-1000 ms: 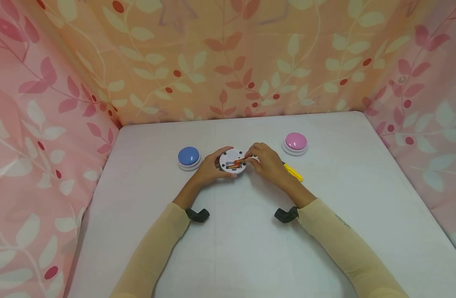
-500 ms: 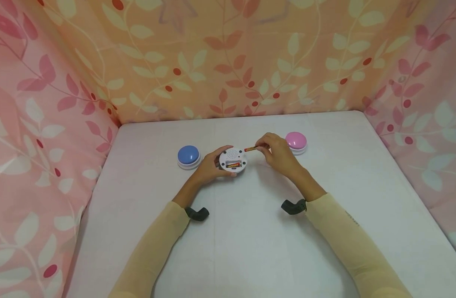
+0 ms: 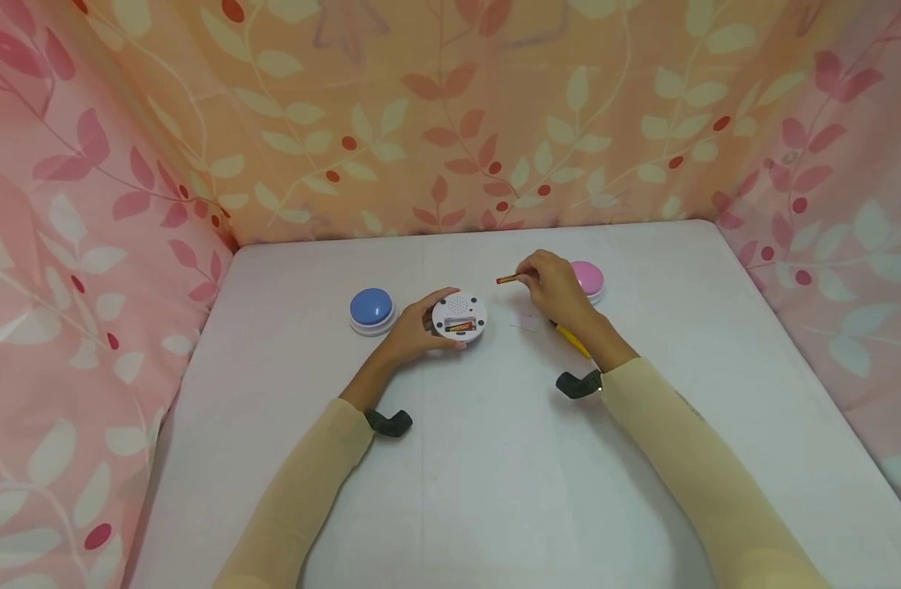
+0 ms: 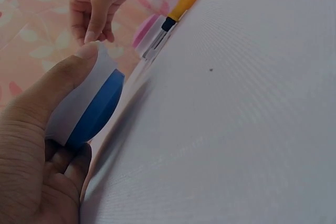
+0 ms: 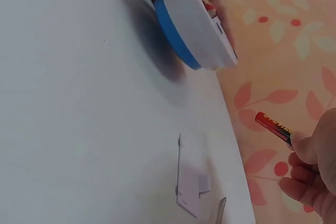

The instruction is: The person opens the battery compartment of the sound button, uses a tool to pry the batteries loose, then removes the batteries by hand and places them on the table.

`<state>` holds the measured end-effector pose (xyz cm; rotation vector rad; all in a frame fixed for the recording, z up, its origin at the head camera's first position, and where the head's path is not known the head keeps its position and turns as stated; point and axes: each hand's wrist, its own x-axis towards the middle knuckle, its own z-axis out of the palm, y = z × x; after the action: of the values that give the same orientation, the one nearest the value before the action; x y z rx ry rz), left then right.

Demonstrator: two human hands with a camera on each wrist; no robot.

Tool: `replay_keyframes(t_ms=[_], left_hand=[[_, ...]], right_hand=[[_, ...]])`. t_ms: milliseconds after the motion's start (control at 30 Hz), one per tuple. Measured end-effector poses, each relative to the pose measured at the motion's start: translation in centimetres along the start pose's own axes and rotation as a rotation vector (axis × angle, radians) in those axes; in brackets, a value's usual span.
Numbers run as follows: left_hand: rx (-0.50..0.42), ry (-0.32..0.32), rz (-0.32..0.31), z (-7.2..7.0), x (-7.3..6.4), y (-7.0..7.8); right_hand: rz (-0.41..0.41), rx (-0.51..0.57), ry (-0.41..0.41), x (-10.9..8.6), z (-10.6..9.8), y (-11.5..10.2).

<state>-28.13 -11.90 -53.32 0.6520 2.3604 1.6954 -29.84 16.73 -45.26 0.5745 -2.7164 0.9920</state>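
Between thumb and fingers, my left hand (image 3: pixel 412 334) grips a round white push-button unit (image 3: pixel 461 306) turned underside up. Its blue dome (image 4: pixel 100 109) faces down in the left wrist view. Inside the uncovered battery compartment lies one red-and-black battery (image 3: pixel 461 327), beside a bare slot. My right hand (image 3: pixel 556 288) is raised to the right of the unit, apart from it, pinching another slim red-and-black battery (image 5: pixel 274 126) by one end. Below that hand, a small white battery cover (image 5: pixel 189 174) lies on the table.
A yellow-handled screwdriver (image 3: pixel 573 341) lies under the right wrist. A blue-domed button (image 3: pixel 371 307) stands left of my left hand. The pink-domed button (image 3: pixel 588 278) behind my right hand is partly hidden. Floral cloth (image 3: pixel 450 123) borders the white table (image 3: pixel 487 491).
My right hand has lifted the battery away from the unit's compartment, moving right and then farther back. The left hand and the unit have stayed nearly still.
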Motion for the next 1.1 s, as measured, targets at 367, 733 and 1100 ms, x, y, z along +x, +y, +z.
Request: replay_keyframes(t_ms=[367, 733, 1100], left_hand=[[0.016, -0.018, -0.047, 0.0, -0.5, 1.9], [-0.025, -0.016, -0.024, -0.1, -1.0, 3.4], [-0.021, -0.017, -0.048, 0.0, -1.0, 3.4]], right_hand=[[0.084, -0.114, -0.108, 1.7, 2.0, 2.2], [0.164, -0.184, -0.232, 2.1, 2.9, 2.6], [0.141, -0.282, -0.246, 2.1, 3.2, 3.3]])
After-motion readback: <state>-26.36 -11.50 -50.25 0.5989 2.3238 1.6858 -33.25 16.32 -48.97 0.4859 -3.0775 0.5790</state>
